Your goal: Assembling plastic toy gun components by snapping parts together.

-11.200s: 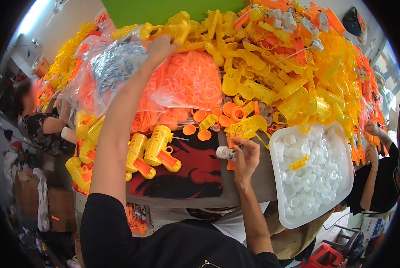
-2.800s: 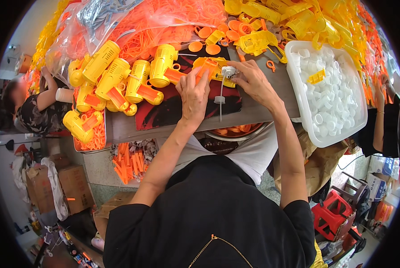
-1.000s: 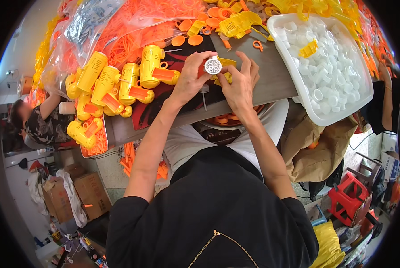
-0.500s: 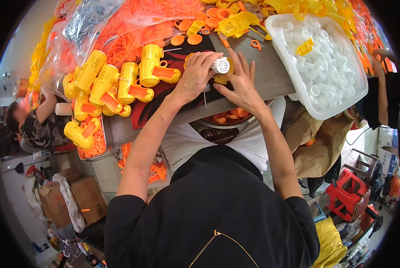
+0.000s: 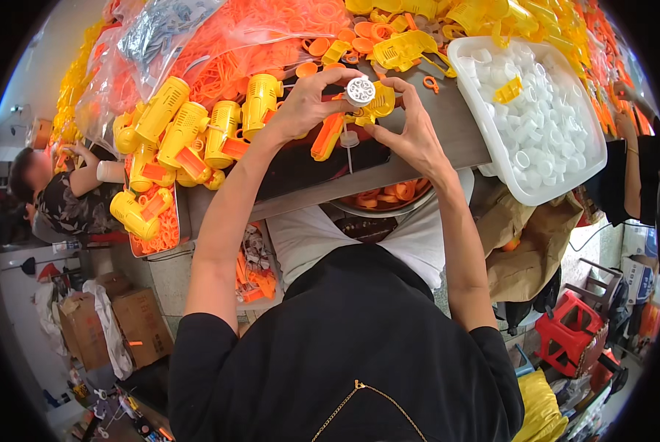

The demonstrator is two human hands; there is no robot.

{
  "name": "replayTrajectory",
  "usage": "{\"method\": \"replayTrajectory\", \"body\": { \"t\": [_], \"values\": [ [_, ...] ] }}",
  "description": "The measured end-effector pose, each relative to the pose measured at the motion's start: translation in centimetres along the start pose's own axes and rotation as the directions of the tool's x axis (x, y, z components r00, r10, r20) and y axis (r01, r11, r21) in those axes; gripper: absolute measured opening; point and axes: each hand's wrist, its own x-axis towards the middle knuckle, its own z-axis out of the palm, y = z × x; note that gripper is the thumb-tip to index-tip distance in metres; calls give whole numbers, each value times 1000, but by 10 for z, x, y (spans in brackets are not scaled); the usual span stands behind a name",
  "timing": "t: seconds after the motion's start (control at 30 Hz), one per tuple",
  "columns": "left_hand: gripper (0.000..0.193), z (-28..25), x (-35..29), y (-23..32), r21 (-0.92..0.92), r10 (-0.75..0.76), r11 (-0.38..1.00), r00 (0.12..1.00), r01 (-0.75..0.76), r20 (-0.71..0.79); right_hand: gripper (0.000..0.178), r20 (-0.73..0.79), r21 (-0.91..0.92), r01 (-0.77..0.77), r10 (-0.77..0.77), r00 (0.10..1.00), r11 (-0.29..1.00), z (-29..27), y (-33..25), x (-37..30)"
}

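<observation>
Above the table's front edge, both hands hold a yellow plastic toy [image 5: 380, 107] with an orange handle and a white perforated round end [image 5: 360, 90] facing up. My left hand [image 5: 305, 107] is closed round its left side, fingers at the white end. On the other side my right hand [image 5: 417, 136] pinches the yellow shell between thumb and fingers. The orange handle [image 5: 327, 136] slants down below my left fingers. Just under the toy, a thin white rod with a disc [image 5: 350, 140] is seen; whether it joins the toy I cannot tell.
Several yellow toys with orange handles [image 5: 182, 132] lie at left, some over a tray of orange parts [image 5: 156, 239]. A white tub [image 5: 484, 136] of white caps stands at right. Heaps of orange and yellow parts [image 5: 407, 50] line the back. A bowl [image 5: 381, 206] sits under the table edge.
My hands have moved apart and the toy now shows between them, its orange handle in sight. The white round end has shifted slightly left and up.
</observation>
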Motion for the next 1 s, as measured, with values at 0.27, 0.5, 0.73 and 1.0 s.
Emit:
{"method": "replayTrajectory", "body": {
  "t": [0.27, 0.5, 0.73, 1.0],
  "values": [
    [43, -8, 10, -5, 101, 69, 991, 987, -84, 148, 72, 45, 138, -101, 95, 994, 985, -4, -1, 6],
    [42, -3, 13, 0, 227, 204, 947, 971, -229, 128, 71, 48, 162, -98, 92, 995, 982, -6, 1, 9],
    [42, 1, 8, -5, 223, 121, 966, 991, -131, 60, 70, 57, 178, -103, 95, 994, 979, -3, 2, 10],
    [43, 8, 7, 5, 325, 126, 937, 991, -132, 38, 69, 39, 229, -102, 96, 995, 968, -1, 1, 12]
  ]
}}
